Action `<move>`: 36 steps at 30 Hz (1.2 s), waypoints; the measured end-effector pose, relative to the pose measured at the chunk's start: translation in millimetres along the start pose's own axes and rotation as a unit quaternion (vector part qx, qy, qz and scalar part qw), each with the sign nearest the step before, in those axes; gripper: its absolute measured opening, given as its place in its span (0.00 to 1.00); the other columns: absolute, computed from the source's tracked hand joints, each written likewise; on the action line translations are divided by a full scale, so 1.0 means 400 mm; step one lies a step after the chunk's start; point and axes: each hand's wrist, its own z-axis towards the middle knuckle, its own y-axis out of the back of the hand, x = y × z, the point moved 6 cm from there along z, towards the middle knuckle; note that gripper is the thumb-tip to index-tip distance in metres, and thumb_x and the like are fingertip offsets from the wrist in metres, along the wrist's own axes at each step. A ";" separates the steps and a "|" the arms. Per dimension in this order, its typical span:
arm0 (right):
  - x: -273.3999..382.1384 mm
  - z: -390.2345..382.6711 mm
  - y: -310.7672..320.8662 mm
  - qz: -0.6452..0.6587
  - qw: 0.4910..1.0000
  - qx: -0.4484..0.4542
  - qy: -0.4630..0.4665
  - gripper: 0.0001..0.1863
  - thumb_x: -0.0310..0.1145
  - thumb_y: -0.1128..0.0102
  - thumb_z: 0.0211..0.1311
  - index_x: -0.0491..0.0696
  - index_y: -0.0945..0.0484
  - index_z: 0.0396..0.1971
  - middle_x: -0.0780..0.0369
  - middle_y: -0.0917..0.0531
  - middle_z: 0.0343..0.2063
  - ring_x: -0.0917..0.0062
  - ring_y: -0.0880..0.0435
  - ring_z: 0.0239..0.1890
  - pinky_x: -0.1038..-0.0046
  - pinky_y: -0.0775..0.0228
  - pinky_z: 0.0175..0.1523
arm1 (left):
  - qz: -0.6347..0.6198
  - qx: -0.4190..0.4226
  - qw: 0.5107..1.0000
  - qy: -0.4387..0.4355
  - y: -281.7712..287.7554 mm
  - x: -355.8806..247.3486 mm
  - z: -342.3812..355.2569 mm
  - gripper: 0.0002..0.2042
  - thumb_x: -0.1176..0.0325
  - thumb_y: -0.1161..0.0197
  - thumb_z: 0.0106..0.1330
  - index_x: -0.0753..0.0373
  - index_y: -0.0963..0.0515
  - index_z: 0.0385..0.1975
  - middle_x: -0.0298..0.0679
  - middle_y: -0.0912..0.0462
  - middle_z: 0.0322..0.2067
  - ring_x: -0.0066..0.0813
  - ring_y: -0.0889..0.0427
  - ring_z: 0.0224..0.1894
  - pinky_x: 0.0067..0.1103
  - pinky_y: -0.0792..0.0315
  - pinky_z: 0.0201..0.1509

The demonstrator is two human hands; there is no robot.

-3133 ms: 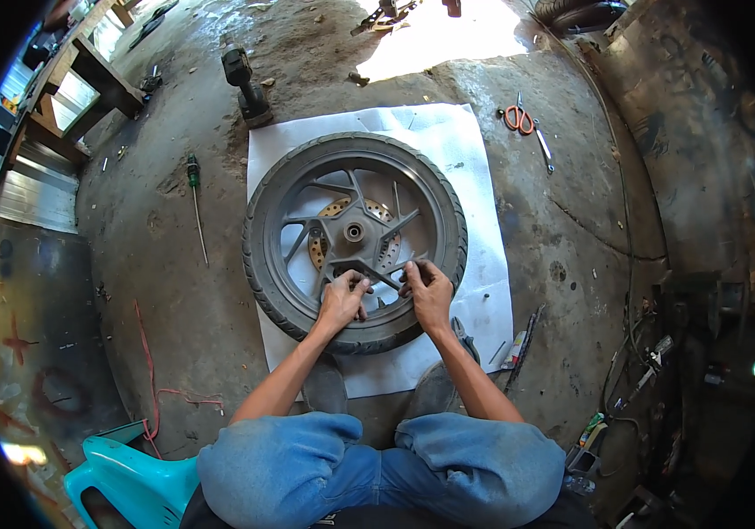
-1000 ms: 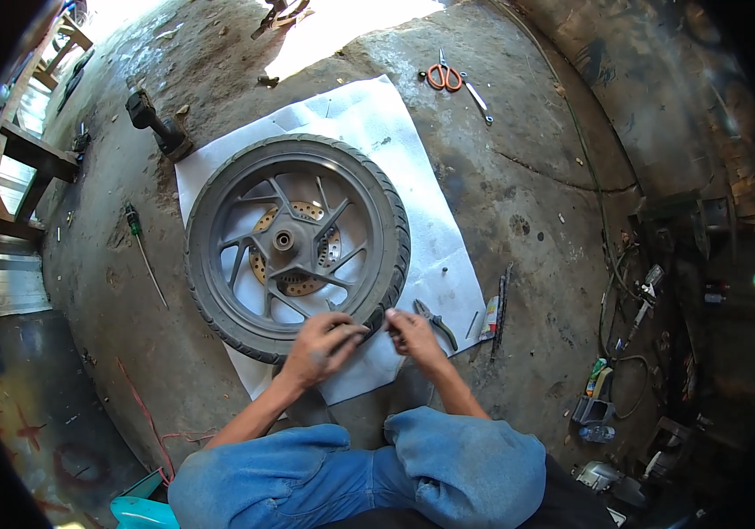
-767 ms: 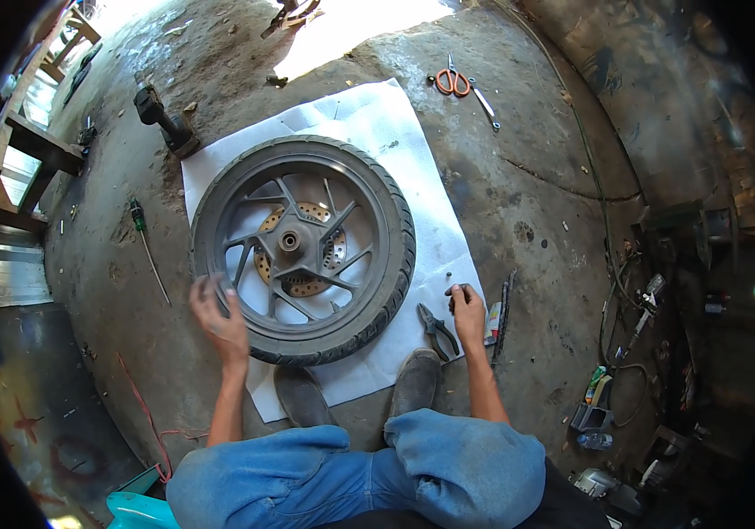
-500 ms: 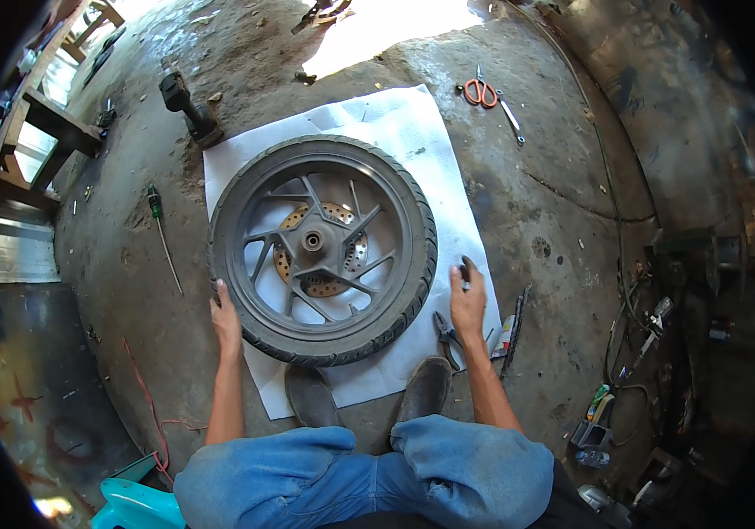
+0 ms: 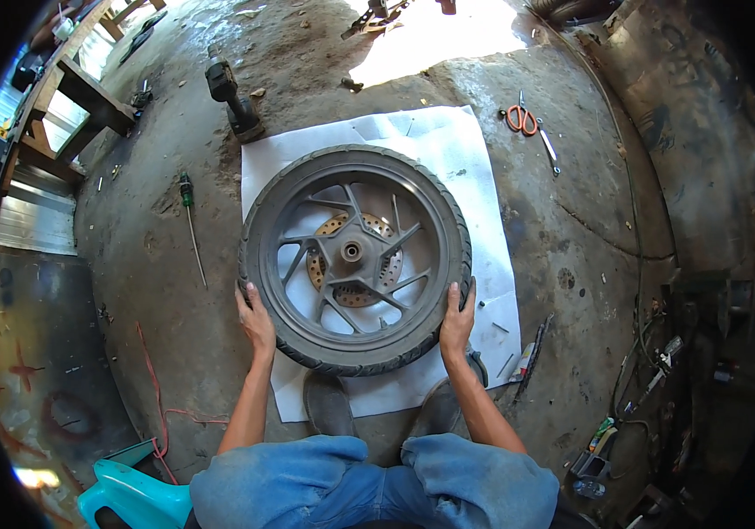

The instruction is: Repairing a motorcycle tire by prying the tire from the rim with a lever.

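1. Wheel (image 5: 353, 253) lies flat on the white sheet (image 5: 494, 238), axle upright, between both hands.
2. Left hand (image 5: 258, 328) holds the tyre's (image 5: 256, 242) near-left edge; right hand (image 5: 457, 326) its near-right edge, thumbs on top.
3. Wheel's centre sits far of each grip, about midway; neither hand looks clearly nearer.
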 end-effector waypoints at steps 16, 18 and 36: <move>-0.024 -0.058 0.002 -0.020 0.997 0.073 0.002 0.45 0.57 0.52 0.78 0.49 0.59 0.81 0.40 0.41 0.74 0.46 0.41 0.76 0.59 0.49 0.78 | -0.051 -0.055 0.997 -0.019 -0.009 -0.004 -0.207 0.37 0.49 0.55 0.82 0.72 0.55 0.78 0.61 0.55 0.78 0.54 0.54 0.80 0.38 0.58 0.82; 0.011 -0.046 0.001 -0.039 0.996 0.075 0.010 0.43 0.55 0.52 0.78 0.51 0.57 0.81 0.40 0.37 0.72 0.46 0.37 0.74 0.58 0.46 0.77 | -0.064 -0.053 0.996 -0.017 -0.008 0.008 -0.188 0.38 0.48 0.53 0.81 0.72 0.54 0.77 0.61 0.54 0.78 0.54 0.54 0.80 0.37 0.59 0.82; 0.047 0.205 -0.039 -0.072 0.992 0.101 0.026 0.44 0.62 0.52 0.75 0.45 0.47 0.78 0.37 0.28 0.65 0.44 0.29 0.69 0.56 0.38 0.72 | -0.052 0.079 0.995 -0.026 -0.031 -0.008 0.160 0.52 0.31 0.41 0.68 0.80 0.40 0.71 0.62 0.32 0.68 0.51 0.34 0.73 0.34 0.43 0.76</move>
